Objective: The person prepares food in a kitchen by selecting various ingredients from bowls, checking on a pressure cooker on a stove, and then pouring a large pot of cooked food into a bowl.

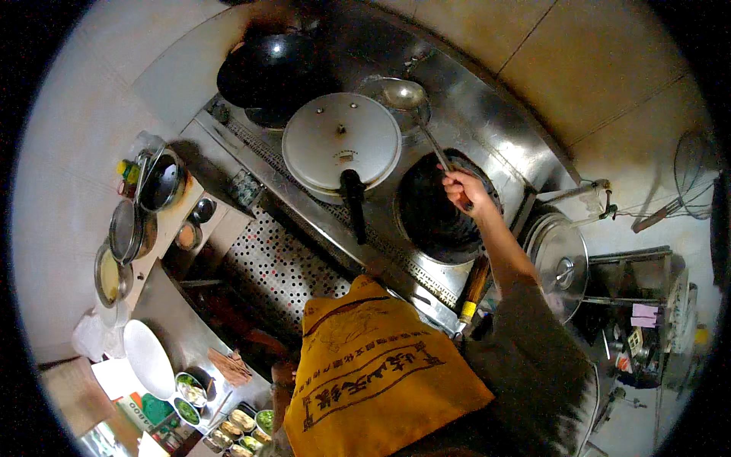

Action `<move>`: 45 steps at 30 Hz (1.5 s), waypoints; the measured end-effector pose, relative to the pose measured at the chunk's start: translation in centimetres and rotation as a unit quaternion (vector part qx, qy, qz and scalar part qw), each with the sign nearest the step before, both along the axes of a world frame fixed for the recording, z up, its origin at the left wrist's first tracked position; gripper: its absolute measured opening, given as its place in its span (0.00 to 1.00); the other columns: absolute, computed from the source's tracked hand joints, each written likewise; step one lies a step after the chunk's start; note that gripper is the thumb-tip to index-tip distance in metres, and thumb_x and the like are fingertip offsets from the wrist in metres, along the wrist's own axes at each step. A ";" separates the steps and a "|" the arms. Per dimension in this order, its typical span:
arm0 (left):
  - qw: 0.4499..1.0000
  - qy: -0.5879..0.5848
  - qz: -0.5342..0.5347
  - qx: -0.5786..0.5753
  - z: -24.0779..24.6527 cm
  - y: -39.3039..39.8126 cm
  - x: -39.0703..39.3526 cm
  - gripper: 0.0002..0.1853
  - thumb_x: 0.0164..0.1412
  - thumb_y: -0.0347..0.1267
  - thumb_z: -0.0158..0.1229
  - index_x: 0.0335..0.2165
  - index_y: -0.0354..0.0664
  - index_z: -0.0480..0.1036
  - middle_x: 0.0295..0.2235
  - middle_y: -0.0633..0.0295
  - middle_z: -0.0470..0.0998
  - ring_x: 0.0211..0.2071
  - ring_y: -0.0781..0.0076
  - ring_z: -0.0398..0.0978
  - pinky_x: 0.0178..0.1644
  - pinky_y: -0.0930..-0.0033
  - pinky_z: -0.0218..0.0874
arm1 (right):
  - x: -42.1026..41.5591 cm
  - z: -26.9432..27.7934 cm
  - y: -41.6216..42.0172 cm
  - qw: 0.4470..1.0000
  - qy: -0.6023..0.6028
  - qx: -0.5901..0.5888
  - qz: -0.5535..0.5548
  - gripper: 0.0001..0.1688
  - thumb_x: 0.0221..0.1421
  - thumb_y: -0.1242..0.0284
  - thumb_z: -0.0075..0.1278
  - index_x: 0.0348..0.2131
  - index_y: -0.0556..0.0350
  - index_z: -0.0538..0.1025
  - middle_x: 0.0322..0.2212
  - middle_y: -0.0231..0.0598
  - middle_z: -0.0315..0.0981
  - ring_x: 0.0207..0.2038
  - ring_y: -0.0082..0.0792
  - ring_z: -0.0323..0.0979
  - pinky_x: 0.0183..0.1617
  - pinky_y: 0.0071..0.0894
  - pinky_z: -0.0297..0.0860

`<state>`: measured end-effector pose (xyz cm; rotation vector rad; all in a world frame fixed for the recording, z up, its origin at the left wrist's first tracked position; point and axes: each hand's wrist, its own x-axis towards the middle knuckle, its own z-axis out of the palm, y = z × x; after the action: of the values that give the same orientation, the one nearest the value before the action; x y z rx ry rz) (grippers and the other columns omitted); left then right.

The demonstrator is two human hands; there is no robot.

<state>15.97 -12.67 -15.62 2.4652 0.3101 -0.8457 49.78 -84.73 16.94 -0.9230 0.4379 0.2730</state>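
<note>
My right hand (465, 191) is closed around the handle of a metal ladle (404, 94), whose bowl lies over a round metal container (371, 87) at the back of the stove. Beneath the hand sits a blackened wok (428, 211) on the right burner. Left of it stands a pressure cooker (341, 143) with its lid on and its black handle pointing towards me. A bamboo wok brush (474, 288) with a yellow band rests by the stove's front edge. My left hand cannot be made out; my yellow apron (382, 365) fills the lower middle.
Another dark wok (274, 74) stands at the back left. Pots and bowls (163, 180) line a left shelf, with a white oval dish (148, 360) and small ingredient containers (240, 423) below. A large lidded pot (562, 268) and a faucet (599, 185) are at right, near a hanging whisk (685, 183).
</note>
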 end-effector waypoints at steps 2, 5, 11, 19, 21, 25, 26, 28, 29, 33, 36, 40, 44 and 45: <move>0.998 0.055 -0.033 -0.014 -0.5 -0.4 2.5 0.15 0.64 0.38 0.51 0.29 0.38 0.77 0.18 0.56 0.76 0.20 0.61 0.74 0.23 0.58 0.63 | -1.9 2.8 0.2 0.999 -0.019 -0.046 0.002 0.14 0.66 0.73 0.47 0.49 0.53 0.72 0.23 0.27 0.65 0.17 0.13 0.56 0.18 0.14 0.54; 0.974 0.087 0.132 -0.163 -1.4 0.8 4.5 0.15 0.63 0.39 0.53 0.30 0.37 0.76 0.22 0.54 0.77 0.23 0.59 0.75 0.26 0.57 0.65 | -4.1 6.5 1.9 0.999 -0.003 -0.052 -0.006 0.11 0.64 0.76 0.47 0.47 0.55 0.71 0.24 0.31 0.66 0.18 0.14 0.57 0.18 0.15 0.53; 0.997 0.024 0.006 -0.073 -2.0 -1.4 12.2 0.18 0.63 0.41 0.57 0.34 0.34 0.76 0.29 0.51 0.79 0.30 0.56 0.78 0.33 0.56 0.68 | -6.9 6.4 4.5 0.992 -0.004 -0.121 -0.026 0.10 0.61 0.77 0.52 0.42 0.54 0.69 0.25 0.33 0.68 0.17 0.17 0.60 0.17 0.19 0.58; 0.939 -0.143 -0.054 -0.309 16.4 -22.3 30.9 0.30 0.62 0.49 0.59 0.47 0.31 0.73 0.40 0.47 0.80 0.42 0.54 0.79 0.45 0.55 0.70 | -8.3 5.4 7.9 0.916 -0.046 -0.396 0.045 0.19 0.60 0.79 0.53 0.51 0.58 0.69 0.22 0.32 0.69 0.15 0.21 0.62 0.16 0.25 0.61; 0.938 -0.078 -0.100 -0.322 19.5 -27.9 33.3 0.38 0.58 0.54 0.63 0.54 0.34 0.68 0.40 0.45 0.81 0.42 0.50 0.80 0.44 0.53 0.71 | -8.2 3.9 7.2 0.895 -0.095 -0.431 0.061 0.30 0.60 0.80 0.52 0.60 0.60 0.64 0.23 0.33 0.69 0.15 0.22 0.63 0.16 0.24 0.60; 0.973 -0.050 -0.112 -0.194 21.7 -36.1 34.2 0.44 0.52 0.56 0.66 0.55 0.35 0.63 0.41 0.44 0.80 0.40 0.46 0.80 0.44 0.50 0.72 | -7.8 3.3 6.0 0.803 -0.137 -0.577 0.058 0.32 0.57 0.79 0.55 0.60 0.62 0.66 0.30 0.41 0.75 0.21 0.32 0.70 0.24 0.37 0.68; 0.975 -0.068 -0.109 -0.181 21.5 -36.7 34.2 0.43 0.52 0.54 0.66 0.54 0.35 0.64 0.41 0.44 0.80 0.40 0.46 0.80 0.44 0.50 0.72 | -7.4 1.7 4.4 0.769 -0.159 -0.617 0.049 0.32 0.56 0.78 0.56 0.59 0.62 0.67 0.31 0.45 0.77 0.23 0.38 0.73 0.28 0.40 0.70; 0.977 -0.100 -0.106 -0.153 21.4 -37.9 33.7 0.40 0.51 0.52 0.66 0.52 0.35 0.65 0.41 0.43 0.79 0.40 0.45 0.80 0.45 0.48 0.71 | -6.5 -0.8 1.8 0.709 -0.187 -0.679 0.042 0.31 0.55 0.77 0.57 0.57 0.64 0.68 0.30 0.48 0.78 0.25 0.42 0.75 0.31 0.41 0.72; 0.973 -0.103 -0.096 -0.181 21.8 -38.1 33.4 0.38 0.52 0.50 0.65 0.52 0.35 0.65 0.41 0.43 0.79 0.40 0.45 0.80 0.45 0.48 0.71 | -5.7 -1.9 0.3 0.684 -0.193 -0.702 0.042 0.31 0.55 0.76 0.57 0.56 0.65 0.69 0.28 0.47 0.77 0.24 0.39 0.75 0.30 0.39 0.70; 0.965 -0.140 -0.111 -0.190 19.0 -34.2 33.8 0.32 0.53 0.41 0.64 0.53 0.38 0.65 0.42 0.43 0.79 0.43 0.43 0.78 0.46 0.47 0.70 | 0.0 -4.5 -2.1 0.651 -0.110 -0.746 0.086 0.26 0.53 0.72 0.57 0.49 0.68 0.72 0.32 0.58 0.79 0.34 0.56 0.77 0.39 0.47 0.71; 0.942 -0.184 -0.154 -0.235 17.9 -29.8 36.8 0.28 0.53 0.38 0.64 0.51 0.39 0.68 0.40 0.45 0.80 0.43 0.45 0.79 0.45 0.48 0.70 | 4.4 -9.9 -5.2 0.603 -0.107 -0.789 0.054 0.23 0.52 0.69 0.57 0.45 0.67 0.74 0.37 0.60 0.78 0.42 0.65 0.74 0.45 0.52 0.70; 0.967 -0.179 -0.115 -0.143 18.6 -23.1 42.5 0.22 0.53 0.33 0.62 0.48 0.40 0.72 0.37 0.47 0.81 0.39 0.43 0.79 0.42 0.47 0.71 | 9.7 -14.6 -4.7 0.568 -0.025 -0.819 0.077 0.17 0.54 0.69 0.57 0.38 0.65 0.75 0.30 0.55 0.78 0.34 0.59 0.76 0.38 0.47 0.74; 0.940 -0.330 -0.060 -0.068 18.8 -18.5 47.3 0.24 0.50 0.32 0.62 0.48 0.40 0.74 0.39 0.44 0.81 0.41 0.43 0.79 0.44 0.50 0.71 | 11.9 -13.8 -1.3 0.940 0.068 -0.335 0.024 0.08 0.61 0.73 0.54 0.38 0.58 0.73 0.27 0.36 0.72 0.23 0.22 0.68 0.21 0.24 0.65; 0.938 -0.326 -0.029 -0.112 19.1 -18.7 48.1 0.25 0.50 0.32 0.62 0.49 0.38 0.74 0.40 0.44 0.81 0.42 0.44 0.79 0.45 0.52 0.71 | 11.3 -13.8 -1.6 0.977 0.081 -0.196 -0.005 0.08 0.62 0.72 0.53 0.40 0.56 0.73 0.25 0.34 0.70 0.21 0.21 0.66 0.20 0.24 0.64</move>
<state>64.07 -31.39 3.43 2.3810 -0.0954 -0.0426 61.08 -86.32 3.12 -1.2897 0.6615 0.2570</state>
